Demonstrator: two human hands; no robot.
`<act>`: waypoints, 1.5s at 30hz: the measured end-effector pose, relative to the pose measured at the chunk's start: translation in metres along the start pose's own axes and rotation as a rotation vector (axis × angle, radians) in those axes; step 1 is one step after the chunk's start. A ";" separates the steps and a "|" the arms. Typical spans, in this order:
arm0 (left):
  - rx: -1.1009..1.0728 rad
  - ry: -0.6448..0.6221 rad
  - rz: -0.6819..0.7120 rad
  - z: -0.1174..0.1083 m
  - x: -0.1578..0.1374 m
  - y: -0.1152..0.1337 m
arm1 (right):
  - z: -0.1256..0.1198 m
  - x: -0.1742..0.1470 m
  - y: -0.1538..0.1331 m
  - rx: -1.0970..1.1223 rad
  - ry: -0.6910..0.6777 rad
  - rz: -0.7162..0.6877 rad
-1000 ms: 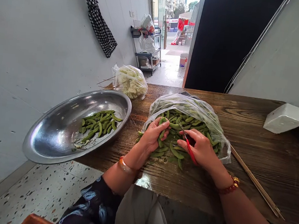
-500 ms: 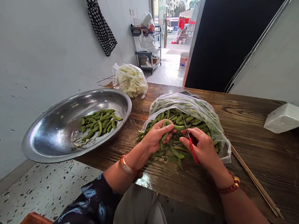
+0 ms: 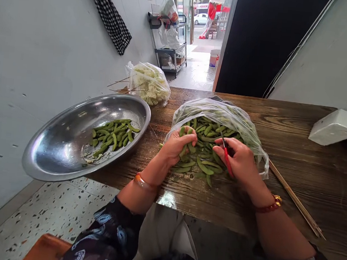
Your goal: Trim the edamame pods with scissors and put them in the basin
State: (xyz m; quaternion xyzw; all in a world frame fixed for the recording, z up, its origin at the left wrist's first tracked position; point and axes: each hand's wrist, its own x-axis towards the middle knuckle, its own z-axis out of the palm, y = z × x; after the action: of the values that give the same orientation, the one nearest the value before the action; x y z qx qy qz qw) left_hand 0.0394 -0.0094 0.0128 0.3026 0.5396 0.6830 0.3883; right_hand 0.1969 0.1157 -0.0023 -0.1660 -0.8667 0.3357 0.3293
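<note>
My left hand [image 3: 178,146] is closed around several green edamame pods [image 3: 189,148], beside the mouth of a clear plastic bag [image 3: 208,106]. Red-handled scissors [image 3: 227,160] are gripped in my right hand [image 3: 240,162], blades pointing up and away over the bag's opening. Whether the blades are apart is hard to make out. More edamame pods [image 3: 205,166] spill from the bag onto the wooden table [image 3: 286,132] between my hands. To the left, a large steel bowl [image 3: 59,133] holds a heap of pods [image 3: 116,134] and small trimmings.
A bag of cauliflower [image 3: 149,85] stands at the table's back left with thin sticks beside it. Bamboo skewers [image 3: 297,201] lie to the right of my right hand. At the far right is a white tissue pack [image 3: 335,127]. A shelf cart [image 3: 168,43] stands by the doorway.
My left hand has drawn left, away from the scissors, with pods still in it. The right hand stays near the bag's mouth with the scissors. The camera view has tilted slightly down.
</note>
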 end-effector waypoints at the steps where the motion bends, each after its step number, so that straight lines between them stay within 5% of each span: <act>1: 0.120 -0.047 0.023 0.000 -0.001 0.001 | -0.002 0.001 0.000 0.006 0.012 0.013; 8: 0.992 -0.450 0.059 0.002 -0.006 -0.003 | -0.006 0.003 0.000 0.006 0.049 0.034; 12: 1.187 -0.537 0.158 0.002 -0.006 -0.006 | -0.006 0.002 -0.002 -0.001 0.036 0.028; 19: 1.145 -0.547 0.376 0.005 -0.006 -0.015 | -0.004 0.003 -0.002 0.010 0.026 0.008; 24: 0.866 -0.274 0.398 0.006 -0.004 -0.010 | -0.004 0.004 -0.002 0.001 0.029 0.006; 31: 0.118 0.002 -0.057 0.002 -0.004 -0.002 | -0.005 0.001 -0.004 0.013 -0.005 0.006; 34: -0.080 0.041 -0.104 0.002 -0.003 -0.006 | -0.003 0.000 -0.002 0.021 -0.066 -0.036; 45: 0.195 -0.083 -0.003 0.008 -0.007 -0.002 | 0.002 -0.002 -0.005 0.077 -0.154 -0.054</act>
State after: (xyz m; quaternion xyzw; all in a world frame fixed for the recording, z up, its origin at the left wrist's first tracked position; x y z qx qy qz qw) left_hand 0.0494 -0.0111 0.0131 0.3661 0.5872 0.6137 0.3801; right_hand 0.1967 0.1103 -0.0015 -0.1034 -0.8801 0.3714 0.2770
